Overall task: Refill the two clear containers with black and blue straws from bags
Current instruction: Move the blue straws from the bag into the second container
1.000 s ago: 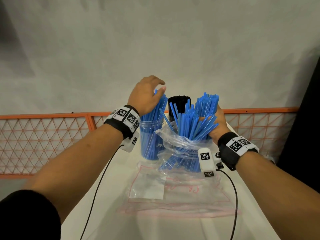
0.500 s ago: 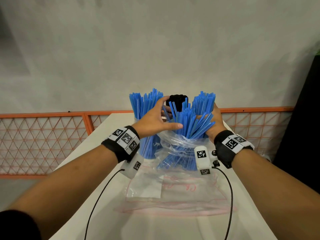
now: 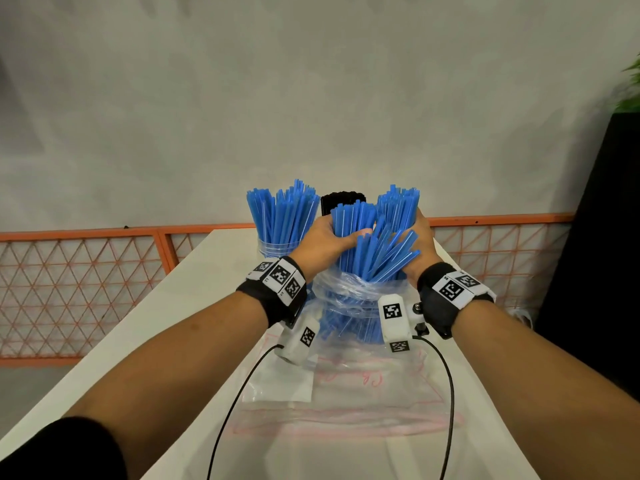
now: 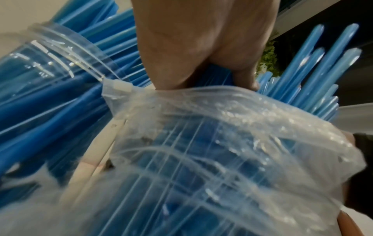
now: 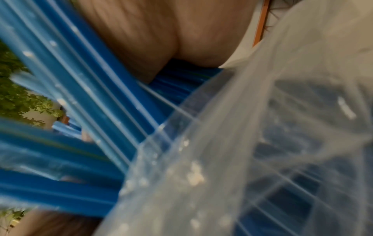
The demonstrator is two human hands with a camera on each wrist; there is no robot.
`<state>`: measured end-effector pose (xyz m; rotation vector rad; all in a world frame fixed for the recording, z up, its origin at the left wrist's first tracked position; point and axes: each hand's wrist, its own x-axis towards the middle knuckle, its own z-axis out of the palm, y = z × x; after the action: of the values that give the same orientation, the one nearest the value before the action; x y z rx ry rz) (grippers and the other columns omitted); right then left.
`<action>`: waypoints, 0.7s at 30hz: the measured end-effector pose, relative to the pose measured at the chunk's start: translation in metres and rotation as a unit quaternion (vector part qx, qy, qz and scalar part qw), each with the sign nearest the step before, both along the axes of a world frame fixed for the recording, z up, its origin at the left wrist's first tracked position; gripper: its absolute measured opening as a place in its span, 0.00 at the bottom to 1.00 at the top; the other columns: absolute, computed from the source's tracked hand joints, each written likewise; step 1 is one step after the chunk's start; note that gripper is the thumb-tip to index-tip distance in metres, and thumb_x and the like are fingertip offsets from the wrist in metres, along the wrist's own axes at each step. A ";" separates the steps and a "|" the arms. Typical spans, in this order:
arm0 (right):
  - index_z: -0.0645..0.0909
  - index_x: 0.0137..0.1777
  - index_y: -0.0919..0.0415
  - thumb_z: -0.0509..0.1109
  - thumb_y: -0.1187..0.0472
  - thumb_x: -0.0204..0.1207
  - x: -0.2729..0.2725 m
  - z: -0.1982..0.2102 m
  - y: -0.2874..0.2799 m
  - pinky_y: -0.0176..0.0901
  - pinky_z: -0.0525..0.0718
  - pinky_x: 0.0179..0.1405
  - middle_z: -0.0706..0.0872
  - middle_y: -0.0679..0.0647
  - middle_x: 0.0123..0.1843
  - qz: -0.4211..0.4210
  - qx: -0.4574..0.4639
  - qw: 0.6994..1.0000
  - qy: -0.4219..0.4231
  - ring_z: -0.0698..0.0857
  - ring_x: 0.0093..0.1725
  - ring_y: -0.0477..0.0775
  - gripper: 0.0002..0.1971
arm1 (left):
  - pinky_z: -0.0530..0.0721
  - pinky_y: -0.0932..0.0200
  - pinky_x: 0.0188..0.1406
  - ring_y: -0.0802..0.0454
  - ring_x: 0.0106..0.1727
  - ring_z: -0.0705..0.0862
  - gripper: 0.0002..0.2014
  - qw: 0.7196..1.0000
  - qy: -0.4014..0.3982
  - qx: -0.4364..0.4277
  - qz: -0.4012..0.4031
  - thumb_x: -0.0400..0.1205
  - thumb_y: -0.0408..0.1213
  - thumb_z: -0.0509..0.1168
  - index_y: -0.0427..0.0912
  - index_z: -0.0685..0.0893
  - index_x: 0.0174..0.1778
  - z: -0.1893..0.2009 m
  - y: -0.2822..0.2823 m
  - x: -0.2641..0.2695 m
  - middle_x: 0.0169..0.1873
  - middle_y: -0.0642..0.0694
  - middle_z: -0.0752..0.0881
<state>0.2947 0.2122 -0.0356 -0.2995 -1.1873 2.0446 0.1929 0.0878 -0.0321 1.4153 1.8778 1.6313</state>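
Observation:
A clear bag (image 3: 356, 292) full of blue straws (image 3: 377, 251) stands on the white table (image 3: 194, 292). My left hand (image 3: 329, 237) grips a bunch of these straws from the left, thumb across the front. My right hand (image 3: 420, 240) grips another bunch on the right side. In the left wrist view my left hand (image 4: 201, 47) curls round straws just above the bag's rim (image 4: 212, 95). The right wrist view shows my palm (image 5: 161, 35) against blue straws (image 5: 84, 99) and the bag (image 5: 272, 143). A clear container (image 3: 277, 245) packed with blue straws stands at the left, and black straws (image 3: 341, 200) stand behind.
An empty zip bag (image 3: 346, 396) lies flat on the table in front of the straw bag. An orange mesh fence (image 3: 86, 282) runs behind the table. A dark panel (image 3: 602, 237) stands at the right. Wrist-camera cables trail over the table.
My left hand left the top of the container's straws, came down and right to the bag, and closed on a bunch of blue straws. The right hand kept its hold.

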 end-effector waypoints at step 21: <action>0.82 0.17 0.53 0.56 0.47 0.85 -0.005 0.004 0.000 0.38 0.85 0.25 0.84 0.48 0.22 0.067 -0.113 0.988 0.075 0.84 0.23 0.50 0.34 | 0.81 0.66 0.35 0.64 0.23 0.82 0.09 0.996 -0.045 0.003 0.078 0.82 0.37 0.72 0.37 0.80 0.41 0.014 -0.002 -0.004 0.20 0.57 0.84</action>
<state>0.2896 0.2118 -0.0320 -0.1732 -0.9078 2.2813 0.1884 0.0861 -0.0183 1.2012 1.9769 1.7423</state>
